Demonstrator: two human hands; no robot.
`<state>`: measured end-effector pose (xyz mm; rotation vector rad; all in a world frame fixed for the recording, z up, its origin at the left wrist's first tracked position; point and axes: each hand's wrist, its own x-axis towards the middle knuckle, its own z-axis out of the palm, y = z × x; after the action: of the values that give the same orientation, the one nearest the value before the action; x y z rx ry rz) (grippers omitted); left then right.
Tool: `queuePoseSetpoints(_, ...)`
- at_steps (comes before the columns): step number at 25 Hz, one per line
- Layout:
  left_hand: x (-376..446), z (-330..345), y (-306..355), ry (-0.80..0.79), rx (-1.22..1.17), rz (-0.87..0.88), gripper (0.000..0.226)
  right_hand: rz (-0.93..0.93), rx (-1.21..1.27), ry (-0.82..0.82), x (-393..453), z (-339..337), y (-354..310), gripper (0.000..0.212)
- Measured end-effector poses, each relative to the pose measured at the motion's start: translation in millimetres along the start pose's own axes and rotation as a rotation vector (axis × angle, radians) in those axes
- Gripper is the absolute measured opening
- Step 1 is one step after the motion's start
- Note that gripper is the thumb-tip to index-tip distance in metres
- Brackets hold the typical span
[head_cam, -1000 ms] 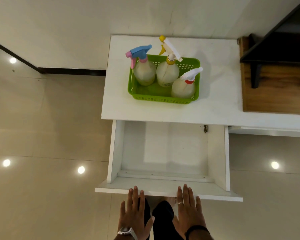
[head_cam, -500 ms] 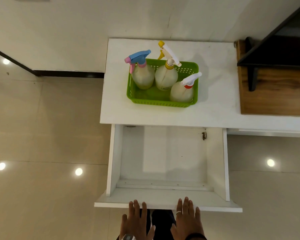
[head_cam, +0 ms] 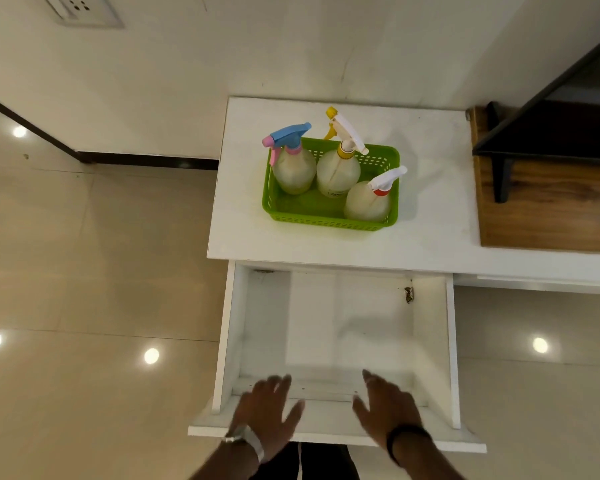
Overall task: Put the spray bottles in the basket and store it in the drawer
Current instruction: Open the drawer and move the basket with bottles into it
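Note:
A green basket stands on the white countertop. Three spray bottles stand upright in it: one with a blue and pink head, one with a white and yellow head, one with a white and red head. Below the counter a white drawer is pulled wide open with nothing inside. My left hand and my right hand hover over the drawer's front edge, fingers spread, holding nothing, both blurred.
A wooden surface with a black bracket adjoins the counter on the right. A wall socket is at top left. Glossy tiled floor lies to the left of the drawer.
Both hands have lifted off the drawer's front and moved forward over its front edge. The drawer has come slightly further out and the view has shifted.

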<state>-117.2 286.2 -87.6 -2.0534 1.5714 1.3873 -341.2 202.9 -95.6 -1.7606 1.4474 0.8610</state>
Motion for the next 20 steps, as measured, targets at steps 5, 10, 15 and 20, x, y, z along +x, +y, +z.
queuePoseSetpoints(5, 85.7, -171.1, 9.4, 0.767, -0.726, 0.053, 0.036, -0.035, 0.382, 0.646, 61.5, -162.2, 10.5, 0.043)
queuePoseSetpoints(10, 160.9, -271.6, 14.4, 0.650, -0.711, -0.051, 0.050, 0.030, 0.429, 0.682, 118.5, -268.7, -8.4, 0.056)
queuePoseSetpoints(15, 179.7, -282.7, 16.1, 0.524, -0.346, -0.134, 0.029, 0.149, 0.613, 0.572, 144.6, -281.7, -31.9, 0.033)
queuePoseSetpoints(20, 184.9, -268.9, 15.6, 0.549, -0.580, -0.119, 0.029, 0.178, 0.720, 0.606, 151.7, -262.8, -31.7, 0.025)
